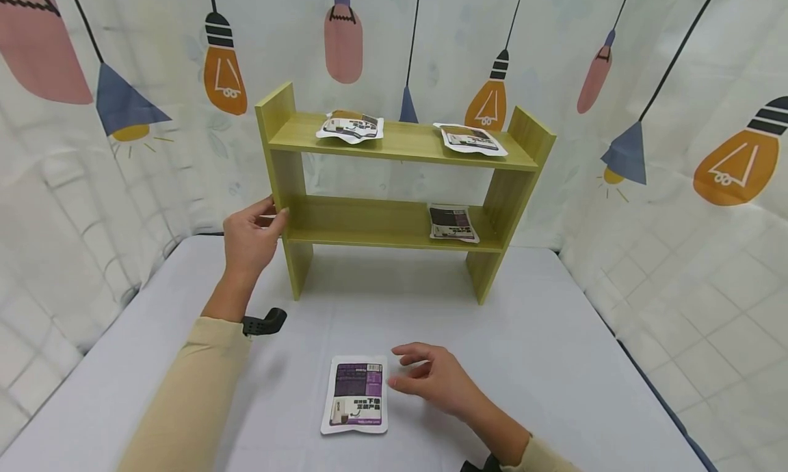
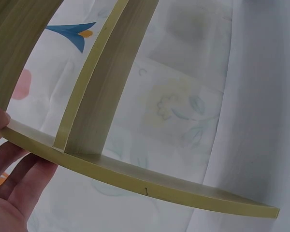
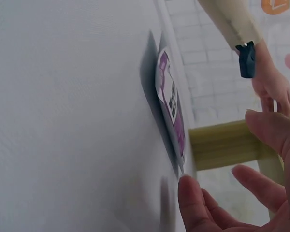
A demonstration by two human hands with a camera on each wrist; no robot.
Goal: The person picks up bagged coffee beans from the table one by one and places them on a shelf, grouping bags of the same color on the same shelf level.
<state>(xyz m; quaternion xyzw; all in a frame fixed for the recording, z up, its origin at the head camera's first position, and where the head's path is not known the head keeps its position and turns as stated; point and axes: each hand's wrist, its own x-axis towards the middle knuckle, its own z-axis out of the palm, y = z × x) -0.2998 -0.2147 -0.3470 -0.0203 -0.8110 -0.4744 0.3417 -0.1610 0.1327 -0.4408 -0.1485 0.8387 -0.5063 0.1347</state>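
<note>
My left hand [image 1: 251, 238] grips the left side panel of a yellow-green wooden shelf [image 1: 369, 219], thumb on the front edge and fingers behind it. In the left wrist view, that panel [image 2: 150, 186] runs between the thumb and fingers. On the table in front lies a white-edged pouch [image 1: 355, 395] with a purple and black label. Just right of the pouch hovers my right hand [image 1: 434, 379], holding nothing, its fingers relaxed and thumb apart. The right wrist view shows the pouch [image 3: 171, 104] lying beyond the fingertips [image 3: 189, 188].
Two pouches rest on the shelf's top board, one left [image 1: 351, 127] and one right [image 1: 470, 140]. A dark-labelled pouch [image 1: 452, 224] lies at the right of the lower board. Behind the white-covered table [image 1: 523, 335] hangs a patterned curtain [image 1: 394, 41].
</note>
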